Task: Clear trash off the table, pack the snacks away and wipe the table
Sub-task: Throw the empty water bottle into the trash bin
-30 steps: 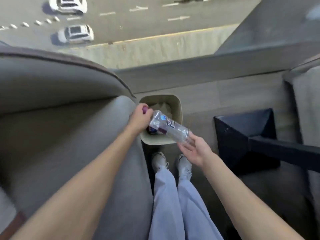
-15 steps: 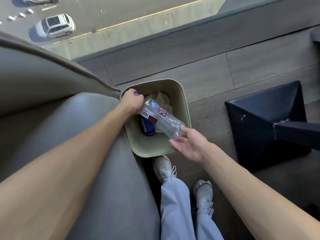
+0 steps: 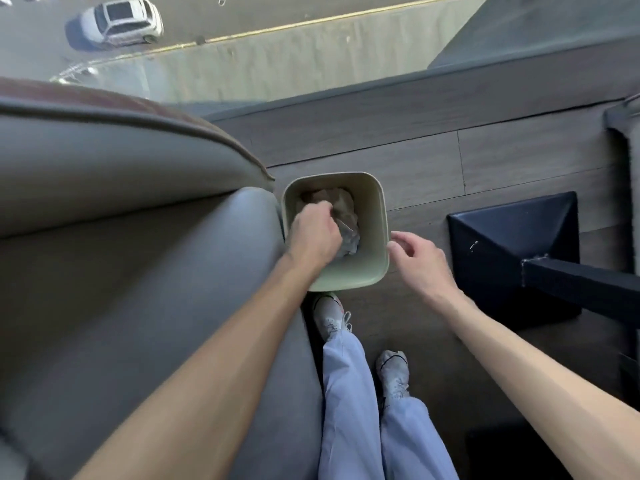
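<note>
Beige plastic makes up the bin (image 3: 375, 216) at our feet, standing on the wood floor (image 3: 519, 161) between the grey sofa (image 3: 138, 271) and the black table base (image 3: 512, 244). We hold our left hand (image 3: 313, 233) over the bin's mouth, knuckles up and fingers curled downward into it; whether those fingers grip anything we cannot tell, since the back of the hand hides them. Just past that hand we see a clear plastic bottle (image 3: 346, 232) lying inside the bin on top of crumpled paper (image 3: 332, 200), and the hand covers part of it. Our right hand (image 3: 420, 259) hangs just beside the bin's right rim, palm down, fingers loosely spread and holding nothing; its fingertips are near the rim, though we cannot say if they touch. Below, our light trousers (image 3: 349, 393) and pale shoes (image 3: 330, 315) stand beside the sofa's edge, one shoe just next to the bin. Through the window a white car (image 3: 121, 20) sits on the road far beneath.
</note>
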